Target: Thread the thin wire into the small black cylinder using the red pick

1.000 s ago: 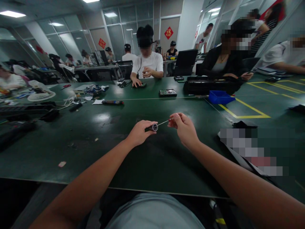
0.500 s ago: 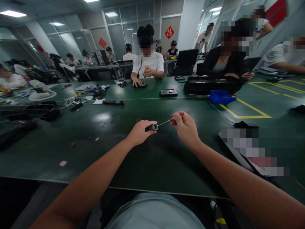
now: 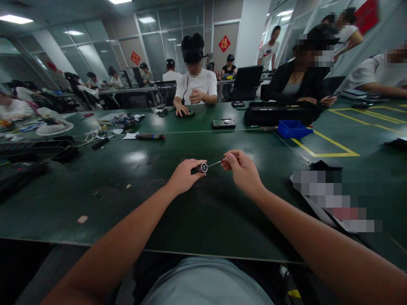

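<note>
Over the table in front of me, my left hand is closed around a dark cylinder whose round, silver-rimmed end faces me. What this cylinder is, I cannot tell. In my right hand is a thin screwdriver, its reddish handle pinched between thumb and fingers. The metal shaft points left, and its tip meets the rim of the cylinder's end; whether it is inside or just against it is too small to tell. My fingers hide most of the cylinder's body and the handle.
On the green table lie a circuit-board device, a blue scoop-like tray, a dark tool and, at right, a blurred sheet. Across the table a person works on a small device.
My right hand has moved left with the screwdriver, closer to the cylinder, so less shaft shows between the hands. The cylinder's end has tilted slightly. The view has shifted a little.
</note>
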A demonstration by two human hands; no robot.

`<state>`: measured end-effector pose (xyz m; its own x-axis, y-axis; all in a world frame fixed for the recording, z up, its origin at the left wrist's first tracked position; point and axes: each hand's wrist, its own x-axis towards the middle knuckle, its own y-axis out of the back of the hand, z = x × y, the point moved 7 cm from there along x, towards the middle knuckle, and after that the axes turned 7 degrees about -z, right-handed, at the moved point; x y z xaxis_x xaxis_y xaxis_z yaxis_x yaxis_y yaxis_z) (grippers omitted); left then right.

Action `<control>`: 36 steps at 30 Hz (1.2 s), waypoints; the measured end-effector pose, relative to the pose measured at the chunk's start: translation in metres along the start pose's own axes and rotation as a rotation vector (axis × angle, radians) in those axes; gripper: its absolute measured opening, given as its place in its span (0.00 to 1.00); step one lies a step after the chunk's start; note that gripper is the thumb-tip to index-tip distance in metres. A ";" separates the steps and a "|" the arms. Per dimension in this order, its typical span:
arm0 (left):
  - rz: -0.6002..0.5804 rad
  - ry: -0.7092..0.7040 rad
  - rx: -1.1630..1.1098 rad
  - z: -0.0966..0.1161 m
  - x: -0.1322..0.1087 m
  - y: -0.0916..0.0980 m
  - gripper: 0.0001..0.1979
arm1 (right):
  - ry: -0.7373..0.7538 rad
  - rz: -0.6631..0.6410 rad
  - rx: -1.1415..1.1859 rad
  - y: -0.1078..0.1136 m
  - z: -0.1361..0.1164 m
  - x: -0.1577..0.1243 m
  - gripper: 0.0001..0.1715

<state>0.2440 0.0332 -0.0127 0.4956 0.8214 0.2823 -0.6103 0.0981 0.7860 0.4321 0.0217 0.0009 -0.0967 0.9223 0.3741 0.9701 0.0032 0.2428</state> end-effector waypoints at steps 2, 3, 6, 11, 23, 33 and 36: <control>-0.010 0.001 0.002 0.001 0.000 -0.001 0.21 | 0.007 -0.011 -0.019 -0.002 -0.001 -0.001 0.13; -0.019 0.002 0.003 0.001 0.000 -0.001 0.21 | 0.018 -0.026 -0.036 -0.004 -0.003 -0.002 0.12; -0.041 0.014 0.006 0.001 0.001 -0.002 0.21 | 0.028 -0.045 -0.083 -0.005 -0.006 -0.005 0.12; -0.060 0.042 0.009 -0.002 0.001 -0.004 0.21 | 0.065 0.065 -0.178 0.006 -0.014 -0.008 0.13; -0.094 0.053 0.016 -0.008 0.002 -0.010 0.21 | 0.111 0.020 -0.310 0.003 -0.020 -0.008 0.11; -0.050 0.111 -0.113 -0.010 0.000 -0.005 0.19 | 0.083 0.010 -0.406 0.004 -0.017 -0.005 0.12; 0.019 0.165 -0.279 -0.017 0.001 -0.003 0.19 | 0.072 0.002 -0.413 0.003 -0.016 -0.005 0.12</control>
<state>0.2355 0.0433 -0.0244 0.3898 0.9022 0.1849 -0.7757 0.2134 0.5939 0.4322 0.0108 0.0146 -0.1241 0.8928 0.4330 0.8006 -0.1677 0.5752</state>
